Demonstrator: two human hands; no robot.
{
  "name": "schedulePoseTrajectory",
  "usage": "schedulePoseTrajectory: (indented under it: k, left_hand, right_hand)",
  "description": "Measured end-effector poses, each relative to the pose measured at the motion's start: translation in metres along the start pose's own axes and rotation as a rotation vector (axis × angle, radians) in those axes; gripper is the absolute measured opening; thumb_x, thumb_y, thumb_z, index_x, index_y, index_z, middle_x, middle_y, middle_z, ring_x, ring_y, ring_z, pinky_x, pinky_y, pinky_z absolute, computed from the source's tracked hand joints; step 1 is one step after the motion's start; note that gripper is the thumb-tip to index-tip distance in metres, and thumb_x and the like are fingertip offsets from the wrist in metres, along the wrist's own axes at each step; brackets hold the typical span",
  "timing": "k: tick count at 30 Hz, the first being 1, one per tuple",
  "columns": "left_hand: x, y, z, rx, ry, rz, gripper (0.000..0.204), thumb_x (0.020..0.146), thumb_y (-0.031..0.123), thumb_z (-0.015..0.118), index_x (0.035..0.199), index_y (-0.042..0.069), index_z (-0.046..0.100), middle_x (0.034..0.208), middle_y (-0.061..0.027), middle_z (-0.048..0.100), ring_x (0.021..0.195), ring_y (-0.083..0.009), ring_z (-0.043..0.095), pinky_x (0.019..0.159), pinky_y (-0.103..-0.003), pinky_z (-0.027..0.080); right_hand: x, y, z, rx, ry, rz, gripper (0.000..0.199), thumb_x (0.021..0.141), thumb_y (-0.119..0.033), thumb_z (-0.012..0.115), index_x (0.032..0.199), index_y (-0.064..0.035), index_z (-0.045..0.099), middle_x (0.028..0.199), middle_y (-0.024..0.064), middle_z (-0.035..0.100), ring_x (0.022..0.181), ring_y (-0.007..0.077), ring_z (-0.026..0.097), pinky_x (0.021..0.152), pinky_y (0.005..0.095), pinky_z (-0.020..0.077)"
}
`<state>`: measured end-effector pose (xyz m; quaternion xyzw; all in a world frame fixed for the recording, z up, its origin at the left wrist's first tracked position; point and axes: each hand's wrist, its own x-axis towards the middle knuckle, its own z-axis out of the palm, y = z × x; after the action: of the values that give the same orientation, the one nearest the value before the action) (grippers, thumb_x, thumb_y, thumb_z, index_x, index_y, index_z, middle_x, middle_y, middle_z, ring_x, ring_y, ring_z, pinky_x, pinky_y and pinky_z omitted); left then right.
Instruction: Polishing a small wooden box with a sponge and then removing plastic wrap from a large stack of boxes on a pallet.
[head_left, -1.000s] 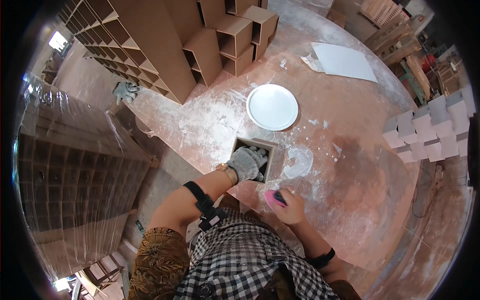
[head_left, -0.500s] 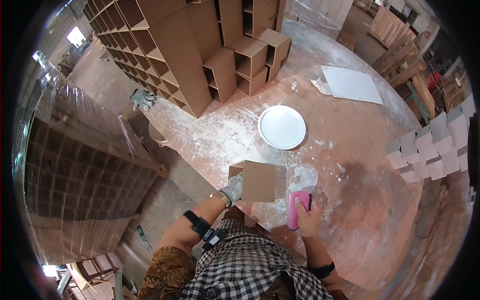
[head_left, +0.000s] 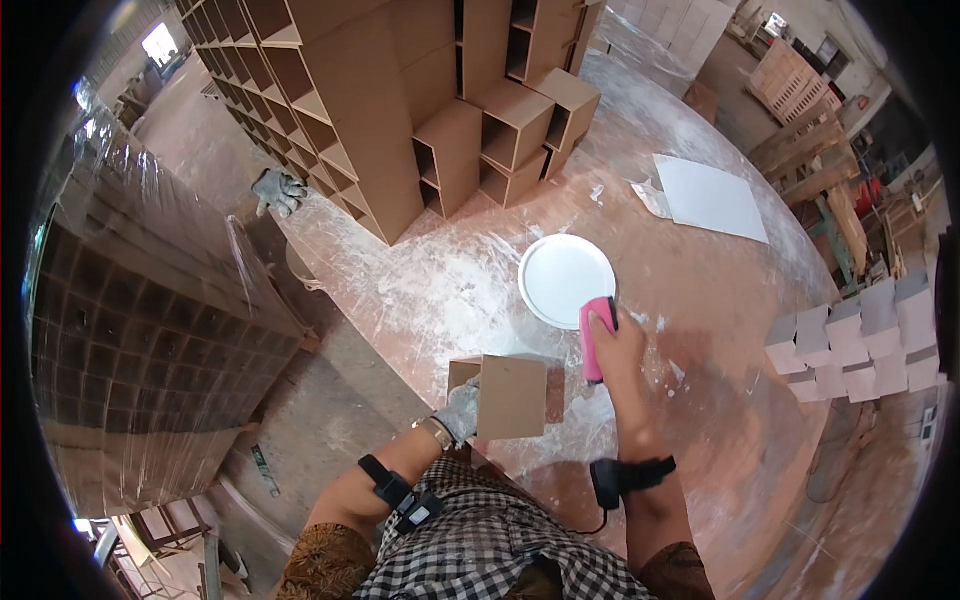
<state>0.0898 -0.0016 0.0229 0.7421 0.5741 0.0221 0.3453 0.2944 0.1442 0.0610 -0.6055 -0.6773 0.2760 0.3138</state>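
Observation:
My left hand [head_left: 461, 411], in a grey work glove, grips a small brown open-ended box [head_left: 513, 398] by its left side, with fingers partly hidden inside the opening. In my bare right hand [head_left: 619, 345] is a pink sponge [head_left: 592, 352] with a dark edge, closed between thumb and fingers. The sponge's top end is at the lower right rim of a round white shallow lid or plate [head_left: 567, 280]. Both the box and the plate are over the dusty, white-smeared table [head_left: 440, 290].
Stacked brown boxes [head_left: 370, 130] rise at the far left of the table, with a loose grey glove [head_left: 279, 192] beside them. A white sheet [head_left: 712, 198] lies at the far right. White boxes [head_left: 860, 340] are piled at right. Film-wrapped boxes [head_left: 150, 330] stand at left.
My right hand has moved the pink sponge away from the wet white patch and up to the plate's rim. My left hand still holds the box. The view has shifted slightly.

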Motion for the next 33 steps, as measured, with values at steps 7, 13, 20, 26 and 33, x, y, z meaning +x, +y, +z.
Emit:
schedulePoseTrajectory:
  k: [7, 13, 20, 26, 33]
  left_hand:
    - [-0.001, -0.012, 0.016, -0.157, 0.080, 0.022, 0.049, 0.087, 0.033, 0.053, 0.130, 0.011, 0.048, 0.130, -0.0105, 0.051, 0.122, -0.0279, 0.045, 0.101, -0.036, 0.038]
    - [0.001, -0.028, 0.041, -0.173, 0.143, 0.039, 0.049, 0.087, 0.031, 0.053, 0.131, 0.010, 0.046, 0.132, -0.0136, 0.048, 0.120, -0.0295, 0.047, 0.099, -0.037, 0.040]
    - [0.007, -0.037, 0.057, -0.204, 0.209, 0.073, 0.049, 0.086, 0.031, 0.055, 0.130, 0.010, 0.047, 0.130, -0.0143, 0.049, 0.118, -0.0312, 0.048, 0.096, -0.038, 0.042]
    - [0.007, -0.038, 0.060, -0.203, 0.207, 0.038, 0.049, 0.084, 0.031, 0.056, 0.128, 0.010, 0.050, 0.129, -0.0145, 0.050, 0.117, -0.0309, 0.049, 0.095, -0.038, 0.042]
    - [0.010, -0.040, 0.066, -0.185, 0.229, 0.096, 0.046, 0.084, 0.030, 0.055, 0.126, 0.010, 0.052, 0.128, -0.0136, 0.051, 0.117, -0.0291, 0.049, 0.097, -0.038, 0.041]
  right_hand:
    - [0.044, -0.010, 0.033, -0.487, -0.093, -0.053, 0.028, 0.076, -0.025, 0.062, 0.093, -0.0028, 0.063, 0.085, 0.0200, 0.064, 0.081, 0.0367, 0.062, 0.072, 0.0458, 0.0489]
    - [0.050, 0.004, 0.045, -0.444, -0.092, -0.042, 0.030, 0.074, -0.025, 0.064, 0.092, -0.0015, 0.064, 0.086, 0.0215, 0.064, 0.080, 0.0378, 0.063, 0.072, 0.0465, 0.0489]
    - [0.068, 0.050, 0.041, 0.080, -0.017, 0.099, 0.022, 0.077, -0.018, 0.066, 0.085, 0.0026, 0.065, 0.072, 0.0101, 0.065, 0.063, 0.0174, 0.058, 0.059, 0.0334, 0.0455]
    - [0.059, 0.048, 0.044, 0.146, -0.022, 0.153, 0.025, 0.074, -0.018, 0.067, 0.081, 0.0056, 0.063, 0.075, 0.0204, 0.065, 0.069, 0.0307, 0.063, 0.065, 0.0386, 0.0471]
    - [0.050, 0.030, 0.027, 0.867, -0.028, 0.482, 0.022, 0.082, -0.015, 0.065, 0.100, -0.0025, 0.061, 0.086, 0.0042, 0.063, 0.074, 0.0168, 0.061, 0.068, 0.0295, 0.0489]
